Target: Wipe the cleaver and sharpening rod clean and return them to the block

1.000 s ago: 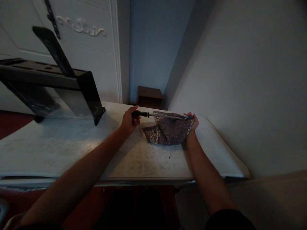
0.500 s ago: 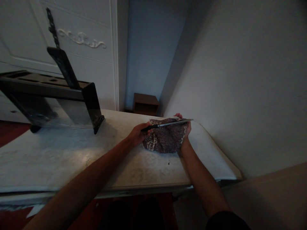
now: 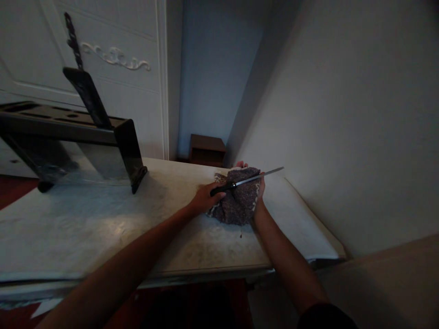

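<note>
A sharpening steel [image 3: 248, 179], with a black handle and a long thin metal rod, lies across a bunched brown-purple cloth [image 3: 236, 205] with pale edging. My left hand [image 3: 207, 198] is closed around the black handle, its thumb along the near side. From below and behind, my right hand [image 3: 261, 189] holds the cloth; some fingertips show above its far edge and the palm is hidden. The rod's tip sticks out past my right hand, to the right. Both hands are just above the pale tabletop.
A black knife block [image 3: 125, 141] with clear sides stands at the left on the table [image 3: 157, 237], with a black-handled knife [image 3: 87, 98] in it. A white panelled door, a small brown cabinet [image 3: 207, 148] and a grey wall are beyond. A small dark speck lies near the cloth.
The cloth has bunched up and shifted slightly left with my right hand. My left hand has moved right with the handle, and more of the rod now sticks out at the right.
</note>
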A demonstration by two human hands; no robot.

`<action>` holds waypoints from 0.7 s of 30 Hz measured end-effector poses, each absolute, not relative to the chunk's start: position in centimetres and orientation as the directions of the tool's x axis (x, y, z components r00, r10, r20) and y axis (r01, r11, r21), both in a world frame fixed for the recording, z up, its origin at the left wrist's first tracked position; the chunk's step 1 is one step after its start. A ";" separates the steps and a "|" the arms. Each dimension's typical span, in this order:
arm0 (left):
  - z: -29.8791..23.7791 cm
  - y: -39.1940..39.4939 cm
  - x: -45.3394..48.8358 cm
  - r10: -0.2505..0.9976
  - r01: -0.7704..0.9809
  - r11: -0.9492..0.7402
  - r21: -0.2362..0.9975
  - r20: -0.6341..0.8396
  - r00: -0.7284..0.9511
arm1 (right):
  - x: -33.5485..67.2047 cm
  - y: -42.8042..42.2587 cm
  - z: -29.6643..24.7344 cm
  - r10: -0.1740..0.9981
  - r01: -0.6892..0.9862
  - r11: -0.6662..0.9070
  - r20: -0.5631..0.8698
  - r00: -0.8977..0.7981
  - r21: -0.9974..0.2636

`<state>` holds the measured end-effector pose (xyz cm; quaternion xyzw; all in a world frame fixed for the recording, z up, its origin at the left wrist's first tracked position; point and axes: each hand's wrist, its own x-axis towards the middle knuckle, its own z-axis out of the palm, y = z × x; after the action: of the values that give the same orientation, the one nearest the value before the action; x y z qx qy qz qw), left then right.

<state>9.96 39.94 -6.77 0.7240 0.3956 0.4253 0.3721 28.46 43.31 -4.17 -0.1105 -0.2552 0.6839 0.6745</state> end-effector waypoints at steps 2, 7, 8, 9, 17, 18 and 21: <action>-6.9 39.7 10.1 0.867 0.383 -0.468 0.796 0.330 0.374 | 28.3 43.1 -3.8 0.977 -0.875 0.036 0.200 -0.071 -0.483; -6.8 38.8 10.2 0.870 0.505 -0.473 0.722 0.291 0.399 | 27.5 42.7 -3.1 0.980 -0.872 -0.008 0.170 -0.104 -0.489; -6.8 38.7 10.1 0.879 0.512 -0.459 0.726 0.287 0.381 | 27.2 42.7 -3.1 0.984 -0.862 -0.026 0.141 -0.113 -0.506; -6.7 38.6 10.1 0.888 0.514 -0.445 0.733 0.289 0.356 | 26.9 42.6 -3.1 0.986 -0.849 -0.045 0.111 -0.121 -0.526; -6.6 38.8 9.4 0.913 0.497 -0.406 0.767 0.364 0.183 | 24.8 41.1 -3.0 0.953 -0.742 -0.163 0.091 -0.289 -0.651; -6.5 38.8 9.3 0.916 0.512 -0.397 0.762 0.357 0.180 | 24.6 40.9 -2.9 0.948 -0.731 -0.161 0.103 -0.302 -0.664; -6.3 38.8 9.1 0.933 0.504 -0.359 0.786 0.319 0.167 | 24.3 40.4 -2.7 0.941 -0.701 -0.136 0.130 -0.312 -0.700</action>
<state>9.12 38.84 -6.34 0.7169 0.5011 0.4066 0.2638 24.35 40.45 -2.71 -0.1742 -0.3443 0.7332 0.5599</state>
